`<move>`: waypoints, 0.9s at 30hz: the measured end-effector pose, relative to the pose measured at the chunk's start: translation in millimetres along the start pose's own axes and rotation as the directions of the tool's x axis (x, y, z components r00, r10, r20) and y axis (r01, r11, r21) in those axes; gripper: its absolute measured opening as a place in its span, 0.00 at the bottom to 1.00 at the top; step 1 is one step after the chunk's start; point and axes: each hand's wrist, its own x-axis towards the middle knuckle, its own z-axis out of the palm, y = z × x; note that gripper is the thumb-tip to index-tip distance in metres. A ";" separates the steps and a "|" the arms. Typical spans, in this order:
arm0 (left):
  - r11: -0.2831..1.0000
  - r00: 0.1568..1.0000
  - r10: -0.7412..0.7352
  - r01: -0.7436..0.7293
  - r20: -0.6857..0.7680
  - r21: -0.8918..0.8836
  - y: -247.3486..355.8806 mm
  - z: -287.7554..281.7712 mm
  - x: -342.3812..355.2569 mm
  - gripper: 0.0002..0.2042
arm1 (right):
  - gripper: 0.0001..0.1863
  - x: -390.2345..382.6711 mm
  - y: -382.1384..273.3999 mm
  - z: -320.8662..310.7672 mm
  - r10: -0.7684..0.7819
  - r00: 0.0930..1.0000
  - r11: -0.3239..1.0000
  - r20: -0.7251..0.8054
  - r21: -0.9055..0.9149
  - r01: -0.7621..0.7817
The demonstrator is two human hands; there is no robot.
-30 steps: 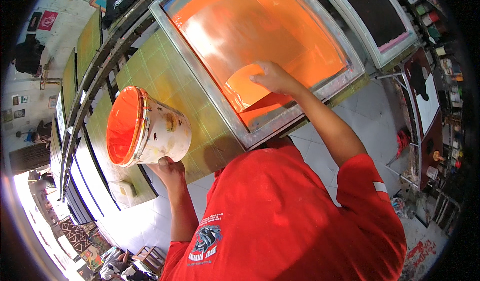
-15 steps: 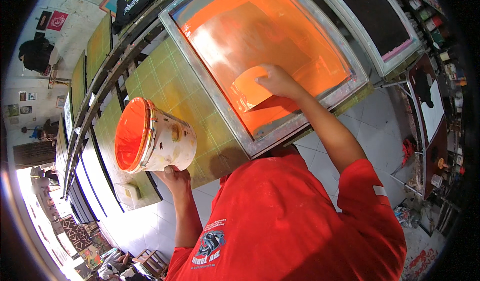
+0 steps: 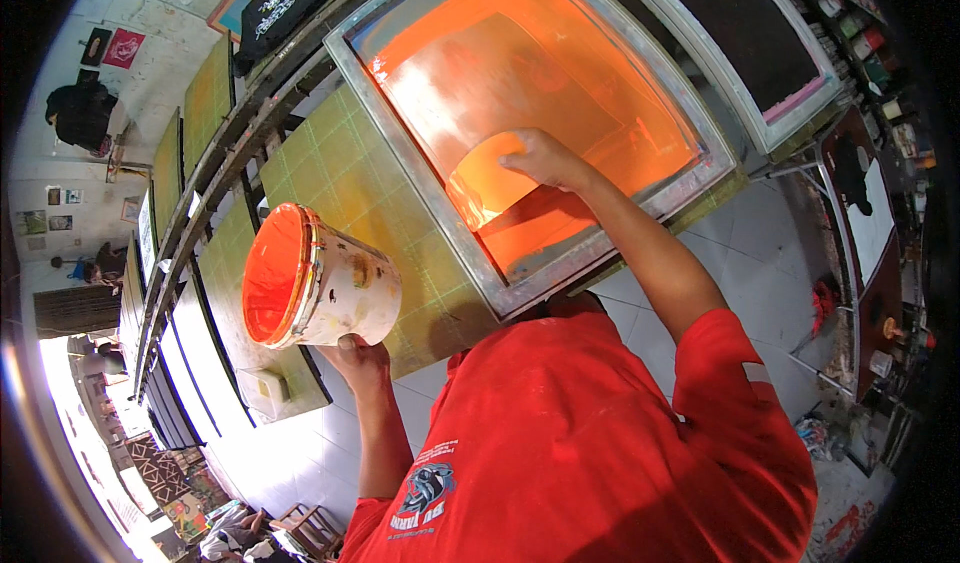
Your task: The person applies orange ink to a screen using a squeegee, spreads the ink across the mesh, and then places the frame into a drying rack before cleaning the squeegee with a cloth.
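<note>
My left hand (image 3: 360, 363) is closed on the underside of a white, paint-stained plastic bucket (image 3: 350, 298). The bucket is tilted, its orange-coated mouth facing left, above a green gridded board. Pinched in my right hand (image 3: 552, 163) is a flat orange, ink-coated scraper (image 3: 488, 178). It rests at or just above the mesh of a screen printing frame (image 3: 422, 175), near the lower left inner corner. Orange ink (image 3: 590, 48) covers most of the mesh, thinner and shinier in the middle. The fingers under the bucket are partly hidden.
Green gridded boards (image 3: 340, 173) line a long metal rail (image 3: 215, 153) on the left. A second frame with dark mesh (image 3: 735, 33) lies at the upper right. A black printed garment (image 3: 290, 8) is at the back. Shelves with containers (image 3: 890, 103) stand at the right.
The scraper has shifted slightly left across the mesh, toward the frame's left side. The bucket sits a little lower and further right in view, still in my left hand.
</note>
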 end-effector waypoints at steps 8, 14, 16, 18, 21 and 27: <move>0.992 0.996 -0.070 0.063 -0.062 -0.113 6.9 -3.6 -3.2 0.29 | 0.16 8.9 -2.7 -11.8 -0.073 0.989 0.984 -0.129 -0.171 0.050; 0.985 0.996 -0.067 0.057 -0.055 -0.162 5.4 -2.4 -1.9 0.25 | 0.16 35.6 8.4 -1.3 -0.088 0.993 0.976 -0.083 -0.208 0.069; 0.987 0.993 -0.100 0.091 -0.062 -0.129 2.4 -8.2 -2.5 0.25 | 0.16 38.6 7.7 0.2 -0.038 0.997 0.988 -0.069 -0.155 0.027; 0.988 0.993 -0.096 0.087 -0.064 -0.130 3.9 -4.7 -2.4 0.25 | 0.17 39.0 3.1 -1.2 0.007 0.999 0.997 -0.035 -0.080 -0.009; 0.987 0.997 -0.065 0.057 -0.047 -0.153 6.8 4.1 -2.7 0.28 | 0.16 31.7 -9.2 -3.0 0.085 0.996 0.996 0.018 0.029 -0.085; 0.998 1.000 -0.027 0.027 0.001 -0.057 -10.9 -6.5 1.8 0.32 | 0.17 25.6 -10.0 -9.2 0.109 0.994 0.982 0.013 0.156 -0.110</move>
